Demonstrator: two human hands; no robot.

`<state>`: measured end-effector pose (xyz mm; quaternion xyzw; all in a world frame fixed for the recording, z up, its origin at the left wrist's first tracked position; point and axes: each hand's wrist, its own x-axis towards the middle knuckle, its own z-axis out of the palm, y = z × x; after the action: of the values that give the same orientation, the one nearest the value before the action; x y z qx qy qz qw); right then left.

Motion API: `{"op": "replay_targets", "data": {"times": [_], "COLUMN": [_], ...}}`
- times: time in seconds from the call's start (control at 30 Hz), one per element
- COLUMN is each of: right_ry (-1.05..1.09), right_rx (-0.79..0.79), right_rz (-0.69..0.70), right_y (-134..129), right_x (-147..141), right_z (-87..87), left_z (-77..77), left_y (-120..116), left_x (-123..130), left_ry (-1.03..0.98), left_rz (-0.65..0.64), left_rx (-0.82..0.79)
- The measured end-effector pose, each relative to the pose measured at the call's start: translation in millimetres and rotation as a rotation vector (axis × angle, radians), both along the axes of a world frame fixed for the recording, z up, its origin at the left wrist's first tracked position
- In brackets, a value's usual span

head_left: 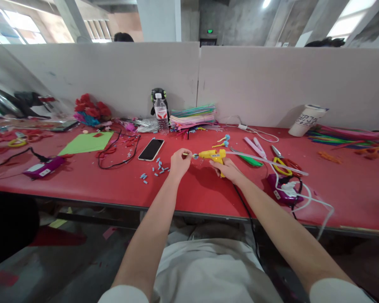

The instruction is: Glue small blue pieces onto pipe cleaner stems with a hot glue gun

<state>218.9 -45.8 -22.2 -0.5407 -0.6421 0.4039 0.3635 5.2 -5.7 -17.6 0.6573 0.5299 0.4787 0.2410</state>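
My right hand (225,168) is wrapped round the handle of a yellow glue gun (212,155), which points left and has a long clear glue stick (271,160) out of its back. In my left hand (180,162), the fingers pinch a thin yellow-green stem (185,154). The stem's right end is at the gun's nozzle; whether they touch is too small to tell. Small blue pieces (160,168) lie scattered on the red table (189,193), left of my left hand. Beyond the gun rest small yellow stems with blue tips (224,142).
A phone (151,150), a water bottle (161,114) and bundled pipe cleaners (192,118) stand or lie behind. On the right are green-handled tweezers (251,160), scissors (281,165), a purple power strip (279,191) with cables, and a paper cup (307,120). Green sheets (86,143) lie left.
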Motion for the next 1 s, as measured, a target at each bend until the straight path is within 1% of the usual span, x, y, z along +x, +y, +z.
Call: {"op": "replay_targets", "data": {"times": [0.23,0.8,1.0], "right_ry": [-0.004,-0.009,0.002], "right_rx": [-0.002,-0.012,-0.003], "right_rz": [0.0,-0.033,-0.025], "right_y": [0.8,-1.7,1.5], "right_x": [1.2,0.6,3.2], "right_z": [-0.7,3.9,-1.5], "left_z": [-0.8,-1.8,-0.1], "left_y": [0.4,0.8,-0.7], "left_x": [0.0,-1.0,-1.0], "left_ry": [0.003,-0.002,0.012], "left_rz": [-0.003,-0.003,-0.002], "left_rx": [-0.006,0.007,0.001]}}
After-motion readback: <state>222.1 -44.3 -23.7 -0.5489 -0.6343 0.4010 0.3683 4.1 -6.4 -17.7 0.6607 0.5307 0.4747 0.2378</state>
